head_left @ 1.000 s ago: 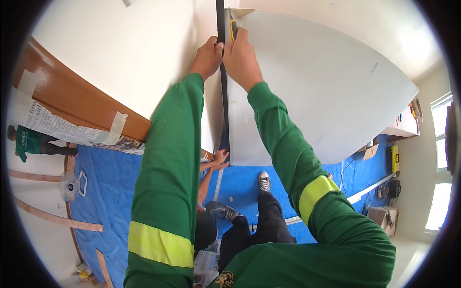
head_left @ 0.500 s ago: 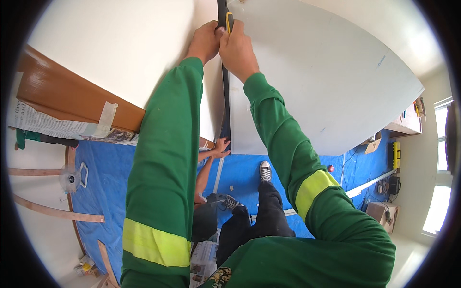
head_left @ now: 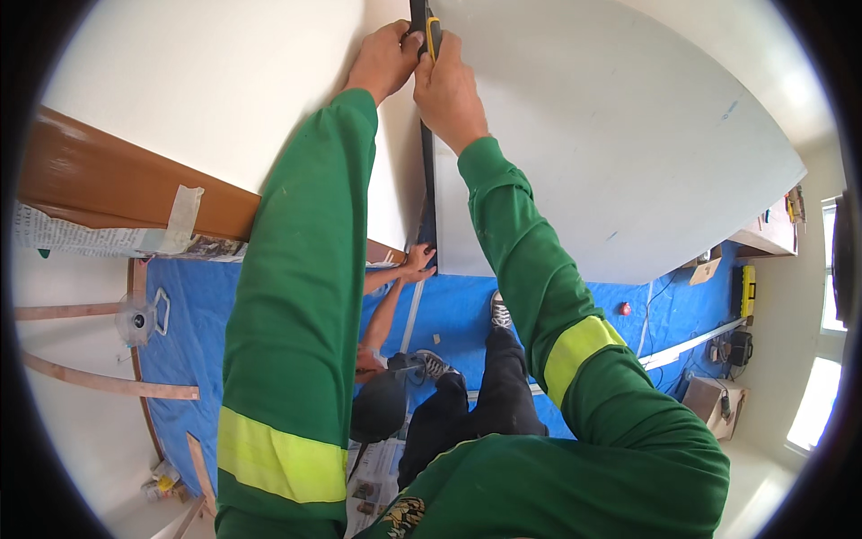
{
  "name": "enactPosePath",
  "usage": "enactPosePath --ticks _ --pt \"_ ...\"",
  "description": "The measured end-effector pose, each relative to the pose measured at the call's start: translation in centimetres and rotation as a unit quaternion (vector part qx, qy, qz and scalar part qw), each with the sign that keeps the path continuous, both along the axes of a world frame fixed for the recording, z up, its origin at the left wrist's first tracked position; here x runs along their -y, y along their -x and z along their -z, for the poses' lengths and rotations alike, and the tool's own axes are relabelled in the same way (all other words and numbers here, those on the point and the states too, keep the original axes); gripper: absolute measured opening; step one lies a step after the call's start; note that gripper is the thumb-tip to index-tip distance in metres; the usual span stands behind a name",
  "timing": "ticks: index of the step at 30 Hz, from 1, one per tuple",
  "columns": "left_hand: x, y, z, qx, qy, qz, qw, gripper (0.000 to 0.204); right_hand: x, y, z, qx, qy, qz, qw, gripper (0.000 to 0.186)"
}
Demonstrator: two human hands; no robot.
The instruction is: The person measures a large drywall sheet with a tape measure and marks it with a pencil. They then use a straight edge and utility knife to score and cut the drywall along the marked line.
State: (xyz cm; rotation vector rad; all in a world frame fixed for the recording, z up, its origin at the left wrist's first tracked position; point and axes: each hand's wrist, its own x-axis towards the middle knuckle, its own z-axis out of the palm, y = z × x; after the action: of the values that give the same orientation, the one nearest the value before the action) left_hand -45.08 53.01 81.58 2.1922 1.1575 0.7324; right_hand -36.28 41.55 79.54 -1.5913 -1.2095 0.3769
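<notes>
Both of my hands appear higher in view than a second ago, as does the lower edge of the large, flat, pale grey panel point(head_left: 611, 135); the panel's upper corner, visible then, is now outside my view. My right hand point(head_left: 449, 94) is closed around a slim yellow-and-black cutter point(head_left: 435, 38); the cutter projects above my fist, pointing away from me, close beside the panel's left edge; contact at its tip cannot be determined. My left hand point(head_left: 384, 58) is closed on a long, narrow black strip point(head_left: 428, 180); the strip runs along the panel's left edge, passes between my two hands and continues well below the grip; a co-worker's hand point(head_left: 418, 258) is at its lower end, near the blue floor sheeting point(head_left: 467, 310); a round red object point(head_left: 625, 308) lies on that sheeting, near my green right sleeve point(head_left: 525, 229).
</notes>
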Motion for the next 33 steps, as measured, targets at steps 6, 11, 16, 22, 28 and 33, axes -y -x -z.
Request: enactPosePath --ticks 6,11,16,22,28,33 --pt "-0.2 0.0 0.3 0.013 -0.023 0.001 1.0 0.04 0.3 0.4 0.6 -0.011 0.002 0.008 1.0 0.026" --pt "-0.6 -0.1 0.8 0.013 -0.009 -0.005 1.0 0.042 0.0 0.5 1.2 -0.019 -0.02 0.006 1.0 0.025" --pt "-1.2 -0.2 1.3 0.029 -0.01 0.016 0.999 0.037 0.9 1.3 3.2 -0.001 -0.01 0.019 1.0 0.028" --pt "-2.1 -0.1 1.7 0.015 -0.011 0.031 0.999 0.033 2.0 1.1 6.2 -0.03 0.015 0.001 0.999 0.034" --pt "-2.1 -0.3 2.1 -0.012 -0.047 0.025 0.999 0.033 2.5 1.1 5.1 0.005 -0.016 0.006 1.0 0.035" --pt "-1.9 -0.4 2.2 0.038 -0.049 0.023 0.998 0.036 2.8 -0.7 2.5 0.026 -0.058 0.001 0.998 0.034"
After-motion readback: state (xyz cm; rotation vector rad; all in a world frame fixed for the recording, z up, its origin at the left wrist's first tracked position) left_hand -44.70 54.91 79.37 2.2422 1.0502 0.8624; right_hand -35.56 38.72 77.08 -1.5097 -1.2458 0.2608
